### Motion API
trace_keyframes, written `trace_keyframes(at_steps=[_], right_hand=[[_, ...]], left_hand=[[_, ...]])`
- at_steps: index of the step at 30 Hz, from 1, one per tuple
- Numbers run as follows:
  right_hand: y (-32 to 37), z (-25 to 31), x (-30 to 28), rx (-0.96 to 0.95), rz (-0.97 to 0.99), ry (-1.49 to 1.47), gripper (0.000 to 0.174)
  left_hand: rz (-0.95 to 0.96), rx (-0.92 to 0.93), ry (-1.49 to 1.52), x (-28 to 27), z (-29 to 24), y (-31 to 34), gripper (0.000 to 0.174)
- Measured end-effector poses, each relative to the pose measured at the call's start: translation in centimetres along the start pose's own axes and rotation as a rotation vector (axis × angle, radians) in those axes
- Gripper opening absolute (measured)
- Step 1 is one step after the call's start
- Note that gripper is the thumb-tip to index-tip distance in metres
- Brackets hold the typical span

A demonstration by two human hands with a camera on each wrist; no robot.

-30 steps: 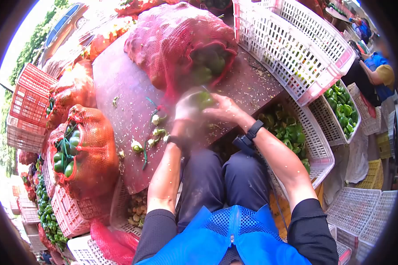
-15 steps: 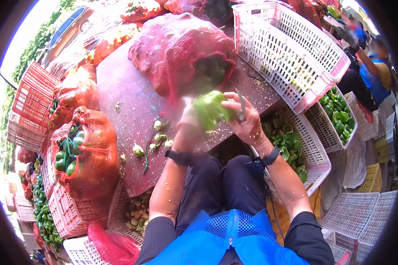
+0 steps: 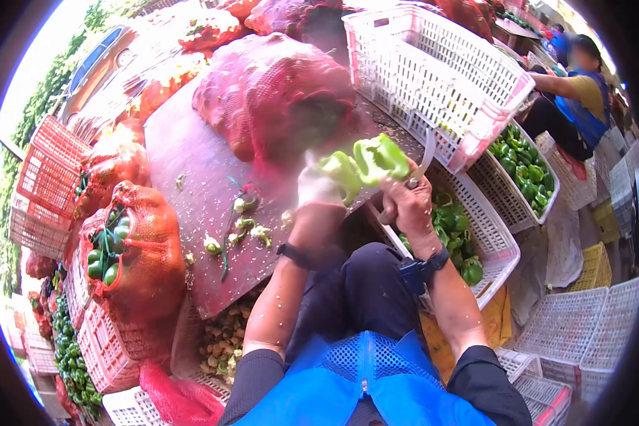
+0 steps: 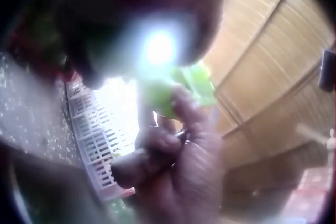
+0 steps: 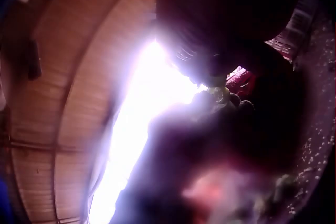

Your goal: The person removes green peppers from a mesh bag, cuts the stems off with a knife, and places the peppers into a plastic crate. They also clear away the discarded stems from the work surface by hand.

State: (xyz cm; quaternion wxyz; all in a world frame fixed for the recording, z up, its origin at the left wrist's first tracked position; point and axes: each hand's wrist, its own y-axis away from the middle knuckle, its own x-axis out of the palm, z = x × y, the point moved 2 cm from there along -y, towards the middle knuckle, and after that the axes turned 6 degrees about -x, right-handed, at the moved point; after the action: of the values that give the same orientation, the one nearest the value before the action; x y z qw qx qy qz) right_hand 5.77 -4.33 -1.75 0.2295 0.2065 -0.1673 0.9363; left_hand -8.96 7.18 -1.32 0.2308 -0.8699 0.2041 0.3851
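A green bell pepper is split open, its pale inside showing in the head view. My left hand [image 3: 319, 190], blurred there, grips the left half [image 3: 345, 174]. My right hand [image 3: 409, 204] pinches the right half [image 3: 380, 157] and also holds a knife [image 3: 428, 150], whose curved blade points up beside the pepper. The halves are side by side and overlap in this view. In the left wrist view, the right hand's fingers [image 4: 184, 103] are at the green pepper. Glare and shadow hide most of the right wrist view.
A red mesh sack [image 3: 263, 92] of peppers lies on the seed-strewn table [image 3: 167, 142], near cut-off cores [image 3: 245, 227]. A white crate [image 3: 500, 259] with green peppers stands low at right, below an upper white crate [image 3: 433, 85]. An orange mesh sack [image 3: 149, 248] stands left.
The pepper was whole between my hands and is now opened into two halves. My right hand has turned, with the knife blade now up and to the right. The head view has shifted slightly.
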Motion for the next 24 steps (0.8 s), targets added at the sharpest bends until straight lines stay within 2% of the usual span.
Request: trace_keyframes(at_steps=[1,2,3,4,5,7,8,9,10,11,12,13,15,16,17,18,19,20,21,22,24], right_hand=[[-0.1,-0.2,-0.9,0.024,-0.068,-0.137,0.022],[-0.7,-2.1,-3.1,0.018,-0.241,-0.244,0.012],[-0.9,-2.5,-5.1,0.040,-0.388,-0.404,0.012],[-0.5,-1.2,-6.6,0.028,-0.414,-0.369,0.017],[-0.1,0.0,-7.9,0.017,-0.441,-0.336,0.023],[1.2,2.3,-10.1,-0.143,-0.415,0.261,0.039],[1.9,2.8,-12.0,-0.104,-0.354,0.591,0.052],[2.3,2.5,-14.1,-0.480,-0.299,1.175,0.060],[2.7,4.1,-12.8,-0.518,-0.231,1.293,0.063],[2.9,5.7,-11.5,-0.553,-0.162,1.409,0.066],[2.7,6.7,-9.8,-0.559,-0.044,1.303,0.067],[2.2,6.9,-8.6,-0.681,0.129,1.246,0.065],[1.7,7.4,-4.8,-0.682,0.297,1.253,0.061],[1.5,7.2,-3.8,-0.635,0.349,1.241,0.057],[1.1,7.1,-3.2,-0.593,0.406,1.227,0.054],[0.8,6.9,-3.3,-0.664,0.491,1.320,0.051],[0.5,6.7,-3.6,-0.679,0.493,1.320,0.051],[0.6,6.4,-4.0,-0.622,0.517,1.330,0.050],[0.6,5.9,-4.3,-0.563,0.538,1.340,0.048],[0.7,5.4,-4.5,-0.581,0.527,1.347,0.047],[0.8,4.8,-5.0,-0.552,0.510,1.345,0.046]], left_hand=[[0.009,0.008,0.008,0.8,-0.2,-0.2,0.027],[-0.018,-0.257,0.649,1.6,0.1,-0.6,0.019],[-0.043,-0.527,1.287,2.5,0.2,-0.7,0.018],[-0.061,-0.521,1.224,1.8,-1.4,-0.6,0.039],[-0.049,-0.520,1.226,2.1,-0.9,-0.8,0.039],[0.159,-0.345,0.889,3.5,1.6,-1.8,0.052],[0.248,-0.282,1.048,4.5,2.2,-1.9,0.060],[0.257,-0.279,1.054,4.4,1.5,-2.2,0.060],[0.365,-0.329,1.094,4.3,0.7,-2.4,0.034],[0.476,-0.379,1.130,4.4,-0.4,-2.4,0.028],[0.355,0.015,0.885,5.3,-0.4,-2.4,0.026],[0.370,0.021,0.885,5.7,-0.8,-2.3,0.026],[0.008,0.818,0.063,5.4,-2.7,-1.9,0.024],[0.005,0.828,0.059,5.2,-3.2,-1.9,0.024],[0.185,0.744,0.046,5.3,-3.5,-2.1,0.024],[0.360,0.651,0.033,5.4,-3.8,-2.2,0.024],[0.532,0.552,0.021,5.3,-3.9,-2.1,0.025],[0.523,0.557,0.015,5.0,-4.0,-1.6,0.025],[0.434,0.583,0.172,4.4,-4.3,-1.0,0.020],[0.345,0.605,0.331,4.0,-4.7,-0.8,0.016],[0.350,0.639,0.226,4.6,-5.5,-0.8,0.016]])
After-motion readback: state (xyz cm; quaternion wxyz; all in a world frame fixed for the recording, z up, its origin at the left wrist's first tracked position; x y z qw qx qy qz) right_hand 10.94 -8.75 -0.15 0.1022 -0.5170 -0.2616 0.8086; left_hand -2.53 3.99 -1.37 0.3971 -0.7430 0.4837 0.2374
